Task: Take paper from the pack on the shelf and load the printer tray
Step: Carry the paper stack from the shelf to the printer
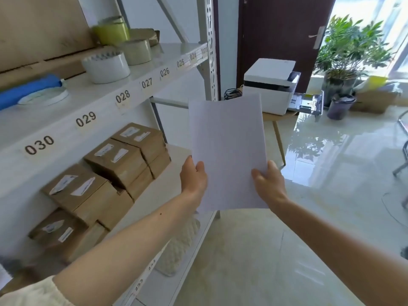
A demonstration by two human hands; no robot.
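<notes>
Both hands carry white paper (228, 151)

Left grip (194, 176) and right grip (268, 181) each pinch a lower side edge; printer (270, 85) sits on the bench beyond, tray (309, 102) pulled out.

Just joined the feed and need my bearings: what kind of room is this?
Probably a small office stockroom: numbered shelving with taped cardboard boxes and tape rolls, and a printer on a side table.
</notes>
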